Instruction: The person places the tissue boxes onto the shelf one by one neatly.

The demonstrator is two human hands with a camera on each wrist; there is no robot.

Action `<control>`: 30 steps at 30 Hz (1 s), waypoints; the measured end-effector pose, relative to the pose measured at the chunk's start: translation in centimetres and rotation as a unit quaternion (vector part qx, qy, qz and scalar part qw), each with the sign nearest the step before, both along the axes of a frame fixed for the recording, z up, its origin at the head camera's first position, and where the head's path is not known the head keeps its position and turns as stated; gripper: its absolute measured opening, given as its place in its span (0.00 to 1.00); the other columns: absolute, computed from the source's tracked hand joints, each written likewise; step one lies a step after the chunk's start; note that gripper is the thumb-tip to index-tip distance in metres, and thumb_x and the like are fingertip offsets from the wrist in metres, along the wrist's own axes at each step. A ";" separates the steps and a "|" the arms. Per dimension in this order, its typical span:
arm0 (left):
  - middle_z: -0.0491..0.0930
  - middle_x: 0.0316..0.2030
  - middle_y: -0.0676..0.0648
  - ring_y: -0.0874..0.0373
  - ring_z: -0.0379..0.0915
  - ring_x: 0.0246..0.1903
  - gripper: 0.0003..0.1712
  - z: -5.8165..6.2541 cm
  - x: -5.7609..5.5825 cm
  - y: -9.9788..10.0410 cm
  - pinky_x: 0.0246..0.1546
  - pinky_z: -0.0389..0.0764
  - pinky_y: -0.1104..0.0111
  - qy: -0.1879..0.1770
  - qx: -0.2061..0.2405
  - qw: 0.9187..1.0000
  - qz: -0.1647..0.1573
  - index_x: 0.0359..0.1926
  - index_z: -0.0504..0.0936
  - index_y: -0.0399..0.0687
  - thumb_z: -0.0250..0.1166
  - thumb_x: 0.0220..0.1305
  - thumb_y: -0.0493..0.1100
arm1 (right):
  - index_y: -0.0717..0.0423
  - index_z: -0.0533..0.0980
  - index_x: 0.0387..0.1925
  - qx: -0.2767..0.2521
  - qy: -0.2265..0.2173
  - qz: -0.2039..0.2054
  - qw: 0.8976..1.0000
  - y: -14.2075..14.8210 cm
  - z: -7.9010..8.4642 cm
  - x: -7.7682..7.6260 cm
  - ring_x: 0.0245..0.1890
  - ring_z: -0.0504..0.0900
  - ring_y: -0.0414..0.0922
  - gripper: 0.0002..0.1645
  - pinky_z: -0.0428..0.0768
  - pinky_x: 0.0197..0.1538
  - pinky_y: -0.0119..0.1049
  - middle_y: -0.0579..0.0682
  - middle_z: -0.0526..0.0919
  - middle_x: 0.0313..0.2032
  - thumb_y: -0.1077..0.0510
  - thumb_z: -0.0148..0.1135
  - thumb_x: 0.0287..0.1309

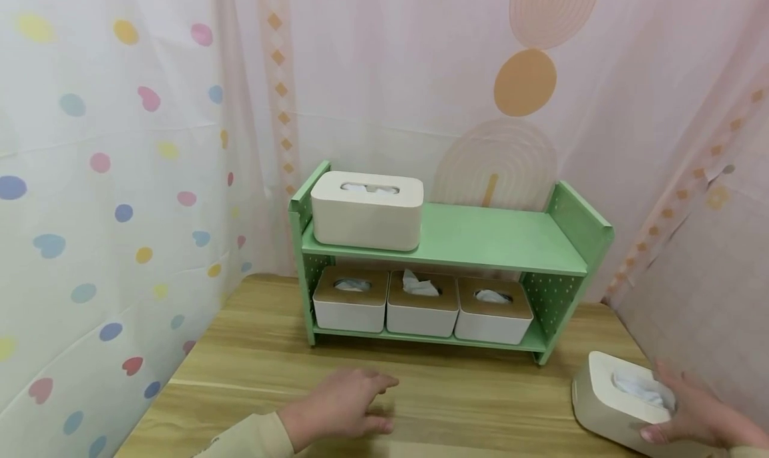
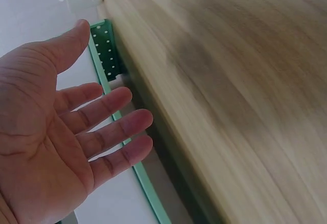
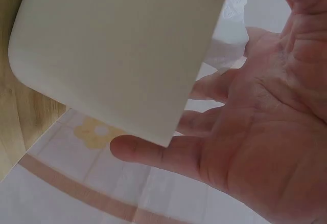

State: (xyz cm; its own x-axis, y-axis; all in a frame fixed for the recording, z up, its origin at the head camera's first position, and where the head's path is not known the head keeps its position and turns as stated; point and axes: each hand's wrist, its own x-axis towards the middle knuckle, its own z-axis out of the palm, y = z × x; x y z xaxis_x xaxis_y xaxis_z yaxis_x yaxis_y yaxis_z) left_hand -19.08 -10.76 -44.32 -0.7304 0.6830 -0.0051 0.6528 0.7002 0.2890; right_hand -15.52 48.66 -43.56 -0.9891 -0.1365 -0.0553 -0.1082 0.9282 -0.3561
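Observation:
A cream tissue box (image 1: pixel 625 398) with a tuft of tissue in its top slot is at the right end of the table. My right hand (image 1: pixel 691 408) is around the right end of this box, thumb by the near side and fingers by the far side. In the right wrist view the fingers (image 3: pixel 204 88) are spread and fairly straight, partly hidden behind the box. My left hand (image 1: pixel 345 404) hovers over the table in front of the green shelf (image 1: pixel 498 241), holding nothing. Its palm and outstretched fingers face the left wrist camera.
A similar cream tissue box (image 1: pixel 368 221) stands on the upper shelf's left end. Below it, three white tissue boxes with wooden lids, including the middle one (image 1: pixel 422 318), sit side by side. Patterned curtains (image 1: pixel 384 77) hang behind and beside the wooden table (image 1: pixel 240 351).

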 end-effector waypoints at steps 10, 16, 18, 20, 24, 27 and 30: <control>0.89 0.56 0.49 0.60 0.86 0.51 0.39 -1.0 -0.1 0.2 0.52 0.87 0.60 -0.052 0.023 0.998 -0.007 0.71 0.79 0.49 0.73 0.67 0.63 | 0.80 0.52 0.77 0.042 -0.088 0.013 0.995 -1.9 1.5 -1.3 0.61 0.67 0.88 0.72 0.75 0.54 0.72 0.98 0.52 0.64 0.42 0.84 0.53; 0.89 0.55 0.51 0.59 0.86 0.52 0.37 -1.7 -0.2 1.0 0.53 0.86 0.62 -0.091 0.043 0.995 -0.019 0.71 0.79 0.49 0.73 0.69 0.62 | 0.74 0.53 0.80 0.039 -0.098 0.034 0.994 -4.7 2.2 -1.4 0.66 0.65 0.88 0.72 0.74 0.56 0.77 0.93 0.52 0.70 0.43 0.85 0.50; 0.89 0.55 0.52 0.60 0.86 0.53 0.37 -1.7 -0.1 1.2 0.54 0.86 0.62 -0.101 0.043 0.994 -0.018 0.72 0.78 0.49 0.72 0.69 0.62 | 0.73 0.54 0.80 0.030 -0.092 0.049 0.994 -5.8 2.2 -1.5 0.66 0.66 0.87 0.71 0.74 0.56 0.77 0.92 0.53 0.71 0.45 0.86 0.48; 0.88 0.56 0.52 0.60 0.85 0.54 0.37 -1.7 0.0 1.5 0.55 0.85 0.62 -0.112 0.046 0.993 -0.015 0.72 0.78 0.50 0.72 0.69 0.62 | 0.71 0.56 0.80 0.023 -0.080 0.062 0.995 -7.1 2.2 -1.4 0.65 0.67 0.86 0.73 0.75 0.57 0.77 0.90 0.54 0.72 0.46 0.88 0.43; 0.87 0.58 0.54 0.61 0.83 0.57 0.38 -1.9 0.4 1.8 0.57 0.85 0.62 -0.123 0.051 0.991 -0.009 0.73 0.78 0.51 0.72 0.69 0.62 | 0.70 0.60 0.79 0.008 -0.051 0.090 0.995 -10.4 2.0 -1.4 0.67 0.70 0.83 0.74 0.75 0.59 0.75 0.88 0.56 0.73 0.44 0.89 0.38; 0.86 0.61 0.53 0.60 0.81 0.61 0.39 -2.2 0.7 2.0 0.60 0.84 0.61 -0.128 0.059 0.990 0.000 0.74 0.76 0.52 0.72 0.69 0.63 | 0.72 0.60 0.78 -0.008 -0.025 0.104 0.994 -13.2 1.6 -1.2 0.70 0.68 0.81 0.75 0.72 0.64 0.75 0.85 0.57 0.75 0.40 0.89 0.38; 0.81 0.68 0.51 0.56 0.77 0.68 0.44 -2.5 0.9 2.1 0.66 0.81 0.57 -0.135 0.068 0.988 0.018 0.77 0.72 0.52 0.71 0.69 0.65 | 0.75 0.59 0.78 -0.024 0.009 0.113 0.993 -16.1 1.0 -0.9 0.73 0.65 0.79 0.75 0.68 0.69 0.72 0.81 0.57 0.77 0.37 0.86 0.41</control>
